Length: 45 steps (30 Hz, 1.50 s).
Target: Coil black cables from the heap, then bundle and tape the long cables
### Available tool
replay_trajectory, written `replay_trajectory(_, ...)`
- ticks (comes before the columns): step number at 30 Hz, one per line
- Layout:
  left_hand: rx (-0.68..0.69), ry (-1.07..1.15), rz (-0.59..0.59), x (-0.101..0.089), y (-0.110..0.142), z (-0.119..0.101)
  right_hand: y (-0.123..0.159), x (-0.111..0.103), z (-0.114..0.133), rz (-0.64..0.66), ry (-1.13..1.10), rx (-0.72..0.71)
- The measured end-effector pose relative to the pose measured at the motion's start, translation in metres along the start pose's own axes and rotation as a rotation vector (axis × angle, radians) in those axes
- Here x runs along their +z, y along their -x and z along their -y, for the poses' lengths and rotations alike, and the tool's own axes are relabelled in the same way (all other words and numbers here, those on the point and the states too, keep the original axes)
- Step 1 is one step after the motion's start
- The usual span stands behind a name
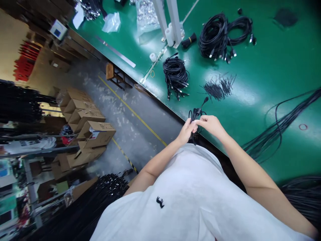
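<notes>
At the front edge of the green table, a coiled black cable (197,113) is between my two hands, one plug sticking out toward the table. My left hand (186,131) is closed around the coil's near side. From the other side my right hand (210,124) pinches at the coil's middle; its fingertips meet those of the left hand, and I cannot make out any tie between them. Just beyond lies a loose pile of short black ties (219,87). A bundle of coiled black cables (175,74) with metal plugs rests farther back.
Larger cable coils (214,36) lie at the table's back, near a white post (173,20). Long loose cables (278,124) stretch along the right. A metal ruler (120,55) sits near the left edge. Cardboard boxes (85,115) and a wooden stool (116,75) stand on the floor.
</notes>
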<state>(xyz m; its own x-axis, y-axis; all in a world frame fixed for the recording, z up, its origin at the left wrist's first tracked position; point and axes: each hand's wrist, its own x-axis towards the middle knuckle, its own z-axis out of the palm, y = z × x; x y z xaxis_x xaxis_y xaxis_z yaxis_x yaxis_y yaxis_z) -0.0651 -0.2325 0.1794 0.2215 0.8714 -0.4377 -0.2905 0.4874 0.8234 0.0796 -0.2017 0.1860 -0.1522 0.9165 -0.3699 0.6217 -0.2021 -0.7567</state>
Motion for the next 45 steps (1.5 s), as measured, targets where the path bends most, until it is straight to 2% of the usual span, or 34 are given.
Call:
replay_trajectory(2, -0.021, 0.124, 0.032, 0.0, 0.004, -0.009, 0.008, 0.005, -0.002, 0.004, -0.129, -0.017)
replay_trajectory(3, -0.037, 0.174, 0.034, -0.001, 0.005, -0.014, 0.014, 0.008, -0.004, -0.06, -0.176, -0.048)
replay_trajectory(7, -0.115, 0.338, 0.067, -0.004, 0.005, -0.038, 0.03, 0.007, -0.018, -0.611, -0.281, -0.148)
replay_trajectory(8, -0.139, 0.366, 0.086, -0.004, 0.004, -0.043, 0.031, 0.005, -0.022, -0.687, -0.331, -0.131)
replay_trajectory(9, -0.167, 0.386, 0.098, -0.004, 0.002, -0.046, 0.03, 0.003, -0.027, -0.68, -0.422, -0.103)
replay_trajectory(10, -0.196, 0.4, 0.099, -0.003, 0.0, -0.048, 0.028, 0.003, -0.03, -0.597, -0.554, -0.067)
replay_trajectory(12, -0.244, 0.417, 0.054, -0.002, -0.007, -0.047, 0.021, 0.007, -0.034, -0.317, -0.883, 0.03)
replay_trajectory(13, -0.256, 0.419, 0.006, -0.002, -0.012, -0.044, 0.017, 0.011, -0.033, -0.21, -1.032, 0.087)
replay_trajectory(14, -0.259, 0.417, -0.057, -0.002, -0.018, -0.04, 0.013, 0.016, -0.032, -0.167, -1.146, 0.143)
replay_trajectory(15, -0.253, 0.413, -0.126, -0.002, -0.025, -0.036, 0.008, 0.02, -0.028, -0.186, -1.221, 0.191)
replay_trajectory(17, -0.222, 0.414, -0.249, -0.002, -0.04, -0.03, -0.004, 0.026, -0.019, -0.322, -1.274, 0.233)
replay_trajectory(19, -0.152, 0.432, -0.3, -0.003, -0.06, -0.033, -0.024, 0.023, -0.008, -0.409, -1.277, 0.206)
replay_trajectory(21, -0.047, 0.445, -0.273, -0.003, -0.084, -0.049, -0.055, 0.011, 0.006, -0.441, -1.292, 0.142)
replay_trajectory(24, 0.12, 0.378, -0.239, -0.011, -0.129, -0.094, -0.127, -0.014, 0.036, -0.497, -1.329, 0.026)
replay_trajectory(26, 0.204, 0.209, -0.281, -0.027, -0.163, -0.129, -0.187, -0.026, 0.058, -0.497, -1.296, -0.04)
replay_trajectory(28, 0.267, -0.091, -0.337, -0.051, -0.195, -0.157, -0.249, -0.029, 0.076, -0.463, -1.187, -0.072)
replay_trajectory(30, 0.31, -0.494, -0.401, -0.079, -0.22, -0.173, -0.302, -0.021, 0.084, -0.456, -0.98, -0.078)
replay_trajectory(32, 0.367, -0.914, -0.423, -0.105, -0.234, -0.173, -0.335, -0.005, 0.08, -0.492, -0.686, -0.074)
replay_trajectory(33, 0.404, -1.092, -0.402, -0.116, -0.237, -0.168, -0.342, 0.005, 0.073, -0.512, -0.529, -0.07)
replay_trajectory(35, 0.489, -1.334, -0.312, -0.131, -0.236, -0.149, -0.338, 0.027, 0.057, -0.543, -0.273, -0.059)
replay_trajectory(38, 0.567, -1.463, -0.226, -0.142, -0.225, -0.119, -0.308, 0.054, 0.04, -0.576, -0.081, -0.063)
replay_trajectory(41, 0.563, -1.488, -0.256, -0.148, -0.221, -0.105, -0.287, 0.066, 0.046, -0.583, 0.017, -0.08)
replay_trajectory(45, 0.531, -1.527, -0.264, -0.155, -0.234, -0.107, -0.287, 0.066, 0.067, -0.598, 0.133, -0.019)
